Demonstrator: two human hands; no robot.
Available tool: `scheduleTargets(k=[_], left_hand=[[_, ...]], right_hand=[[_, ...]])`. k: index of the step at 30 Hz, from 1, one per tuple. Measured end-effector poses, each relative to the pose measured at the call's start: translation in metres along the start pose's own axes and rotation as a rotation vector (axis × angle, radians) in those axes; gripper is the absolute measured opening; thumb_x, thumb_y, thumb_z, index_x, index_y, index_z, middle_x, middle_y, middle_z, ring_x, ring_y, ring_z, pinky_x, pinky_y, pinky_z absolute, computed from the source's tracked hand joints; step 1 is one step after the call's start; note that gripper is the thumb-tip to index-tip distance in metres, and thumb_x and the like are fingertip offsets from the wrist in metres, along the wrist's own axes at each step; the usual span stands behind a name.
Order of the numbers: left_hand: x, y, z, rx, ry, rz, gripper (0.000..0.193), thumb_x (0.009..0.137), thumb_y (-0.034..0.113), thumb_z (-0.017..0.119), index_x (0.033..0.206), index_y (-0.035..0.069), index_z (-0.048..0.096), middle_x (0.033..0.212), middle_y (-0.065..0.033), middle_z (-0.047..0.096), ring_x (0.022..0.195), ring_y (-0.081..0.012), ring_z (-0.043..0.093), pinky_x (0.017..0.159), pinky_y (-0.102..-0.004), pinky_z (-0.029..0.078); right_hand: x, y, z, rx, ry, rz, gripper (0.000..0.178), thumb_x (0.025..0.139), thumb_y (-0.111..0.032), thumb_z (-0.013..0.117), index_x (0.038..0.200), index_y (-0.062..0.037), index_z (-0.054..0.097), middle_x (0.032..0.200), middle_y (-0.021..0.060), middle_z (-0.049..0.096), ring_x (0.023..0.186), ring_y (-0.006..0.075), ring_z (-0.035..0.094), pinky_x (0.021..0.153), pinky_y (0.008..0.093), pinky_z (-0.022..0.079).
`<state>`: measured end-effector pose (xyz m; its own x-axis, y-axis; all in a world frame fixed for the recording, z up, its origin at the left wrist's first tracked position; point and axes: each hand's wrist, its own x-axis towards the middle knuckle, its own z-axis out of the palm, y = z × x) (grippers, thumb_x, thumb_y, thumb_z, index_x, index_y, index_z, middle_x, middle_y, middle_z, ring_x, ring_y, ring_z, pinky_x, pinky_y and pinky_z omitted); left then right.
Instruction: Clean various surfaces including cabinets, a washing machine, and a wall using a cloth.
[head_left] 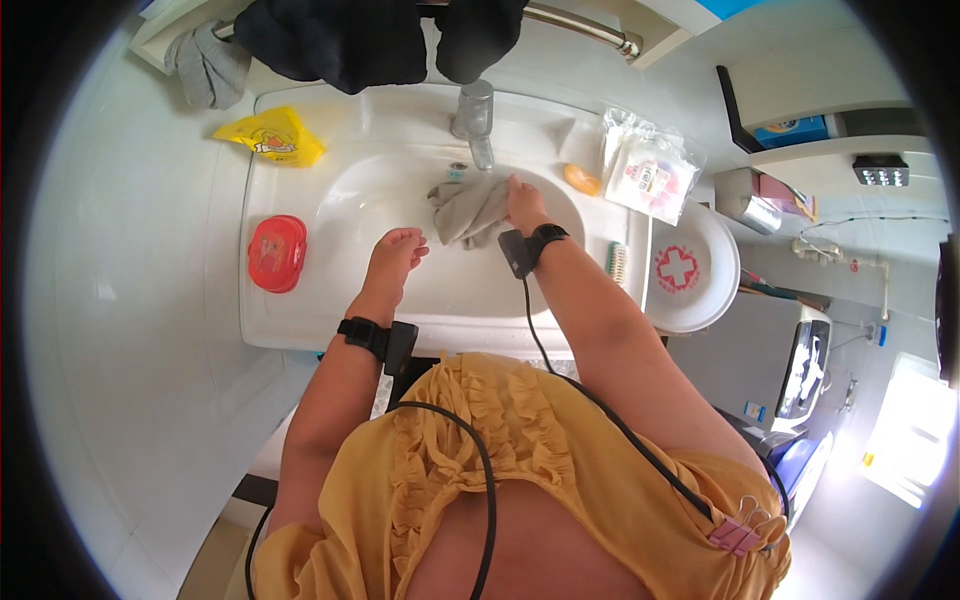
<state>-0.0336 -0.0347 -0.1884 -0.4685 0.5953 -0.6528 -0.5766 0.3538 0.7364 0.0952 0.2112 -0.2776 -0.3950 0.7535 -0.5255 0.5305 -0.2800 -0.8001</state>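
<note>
A bunched grey cloth [468, 212] hangs over the white sink basin [350, 215], just in front of the grey tap [476, 125]. My right hand [526, 204] grips its right end, with most of the fingers hidden behind the hand and cloth. Over the near left part of the basin, my left hand [397, 258] is apart from the cloth, its fingers loosely bent and nothing visible in them. Each wrist wears a black strap with a small box and a cable.
A red soap box [277, 254] and a yellow packet [275, 137] lie on the left rim. Orange soap [581, 180], a brush [618, 264] and a clear plastic bag [650, 165] are at right, near a white washbowl [705, 275]. Dark cloths [330, 40] hang from a rail above.
</note>
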Motion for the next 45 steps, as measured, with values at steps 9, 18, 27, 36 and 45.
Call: scheduleTargets(k=[9,18,27,36,45], left_hand=[[0.008,0.0,0.019,0.027,-0.033,-0.033,0.026,0.094,0.017,0.054,0.114,0.003,0.059,0.108,-0.0085,0.065,0.1,-0.0184,0.064,0.091,-0.0308,0.049],[0.023,-0.024,0.021,-0.018,0.041,-0.176,0.066,0.097,0.045,0.052,0.151,0.013,0.03,0.155,-0.0166,0.027,0.142,-0.0334,0.03,0.108,-0.0486,0.035],[0.029,-0.016,0.047,-0.703,-0.405,-0.229,0.063,0.102,0.057,0.027,0.144,0.012,0.041,0.146,-0.0115,0.046,0.137,-0.0307,0.042,0.114,-0.0486,0.033],[0.015,-0.015,0.093,-0.674,-0.281,-0.091,0.047,0.102,0.044,0.045,0.134,0.011,0.051,0.129,-0.0096,0.058,0.119,-0.0256,0.056,0.1,-0.0455,0.047],[0.024,-0.004,0.06,-0.755,-0.351,-0.118,0.053,0.102,0.054,0.032,0.13,0.014,0.052,0.127,-0.0098,0.058,0.117,-0.0268,0.057,0.101,-0.0432,0.047]], right_hand=[[0.024,0.019,-0.001,-0.563,0.046,-0.125,0.034,0.092,-0.028,0.056,0.114,-0.0036,0.064,0.104,0.0153,0.069,0.096,0.0297,0.066,0.084,0.0392,0.051],[-0.089,-0.044,0.01,-0.038,-0.395,-0.201,0.034,0.096,-0.034,0.053,0.112,-0.0051,0.06,0.108,0.0166,0.065,0.105,0.0343,0.062,0.086,0.0386,0.052],[-0.146,-0.085,-0.004,0.663,-0.258,0.049,0.048,0.096,-0.041,0.058,0.127,-0.0056,0.052,0.114,0.013,0.058,0.107,0.0249,0.056,0.094,0.0381,0.048],[-0.131,-0.044,0.022,-0.369,0.111,-0.92,0.047,0.078,-0.03,0.076,0.115,-0.0047,0.063,0.114,0.0202,0.062,0.114,0.0398,0.052,0.098,0.0452,0.044],[-0.163,-0.05,0.06,-0.226,0.177,-0.919,0.037,0.082,-0.025,0.071,0.109,-0.0017,0.066,0.108,0.0217,0.062,0.105,0.0381,0.058,0.094,0.0397,0.047]])
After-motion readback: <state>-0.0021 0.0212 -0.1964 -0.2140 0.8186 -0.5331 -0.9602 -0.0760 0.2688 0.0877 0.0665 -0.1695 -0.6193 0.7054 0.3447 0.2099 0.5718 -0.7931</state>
